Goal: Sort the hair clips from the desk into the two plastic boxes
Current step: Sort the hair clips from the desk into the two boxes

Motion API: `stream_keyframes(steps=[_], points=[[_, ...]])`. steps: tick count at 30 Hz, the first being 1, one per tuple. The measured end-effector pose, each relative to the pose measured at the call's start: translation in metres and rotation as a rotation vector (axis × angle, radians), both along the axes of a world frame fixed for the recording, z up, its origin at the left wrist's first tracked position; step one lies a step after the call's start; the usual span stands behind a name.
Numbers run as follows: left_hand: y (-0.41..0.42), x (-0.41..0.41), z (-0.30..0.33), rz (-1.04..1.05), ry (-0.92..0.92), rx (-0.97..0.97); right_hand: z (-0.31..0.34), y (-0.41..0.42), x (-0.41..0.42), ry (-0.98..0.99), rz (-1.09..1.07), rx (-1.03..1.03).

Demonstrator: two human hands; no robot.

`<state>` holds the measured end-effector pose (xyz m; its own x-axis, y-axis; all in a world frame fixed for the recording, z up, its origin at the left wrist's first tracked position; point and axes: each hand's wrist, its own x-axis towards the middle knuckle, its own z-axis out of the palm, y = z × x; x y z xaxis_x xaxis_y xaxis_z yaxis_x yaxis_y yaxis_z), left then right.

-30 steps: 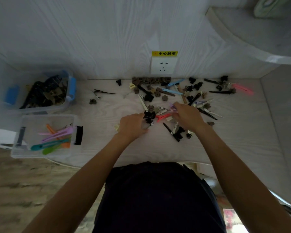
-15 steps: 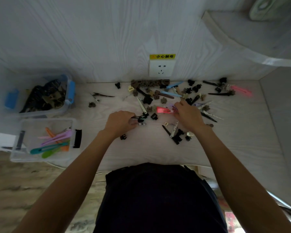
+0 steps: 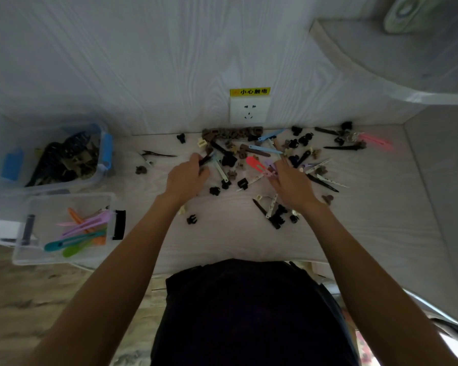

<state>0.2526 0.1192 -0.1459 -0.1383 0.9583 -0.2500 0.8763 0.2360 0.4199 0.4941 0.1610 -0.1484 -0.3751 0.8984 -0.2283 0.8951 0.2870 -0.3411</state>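
- Bench (image 3: 354,233): pale matt wood-grain laminate.
- Wall panel (image 3: 143,62), upper frame: the same whitish wood-grain finish.
- Two boxes at left (image 3: 64,256) (image 3: 101,178): clear, smooth plastic.
- Coloured hair clips (image 3: 85,233) inside the lower box: glossy plastic.
- Socket plate (image 3: 250,110): smooth white plastic.

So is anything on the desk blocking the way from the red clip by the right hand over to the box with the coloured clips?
The left hand and forearm lie across that line, between the red clip and the near box. A few small black clips sit on the desk there too. Lifting the clip over them would clear all of it.
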Motion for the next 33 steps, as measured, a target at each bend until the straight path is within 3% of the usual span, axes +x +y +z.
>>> stream_keyframes(steps=[5, 11, 19, 27, 31, 33], points=[[0.022, 0.007, -0.004, -0.264, 0.178, -0.020, -0.007, 0.003, -0.009, -0.019, 0.123, -0.014], [0.037, -0.002, -0.006, -0.365, 0.281, 0.006, -0.003, 0.014, -0.017, -0.049, 0.170, 0.008], [0.033, -0.012, -0.009, -0.376, 0.176, 0.043, -0.003, 0.016, -0.022, -0.075, 0.123, -0.002], [0.014, -0.012, -0.008, -0.367, 0.129, 0.023, 0.004, 0.005, -0.020, 0.107, -0.108, -0.003], [0.005, -0.007, 0.003, -0.225, 0.023, -0.003, 0.003, 0.000, -0.014, 0.124, -0.159, -0.040], [-0.001, -0.005, 0.013, -0.099, -0.128, -0.007, 0.007, -0.002, -0.011, 0.210, -0.212, -0.036]])
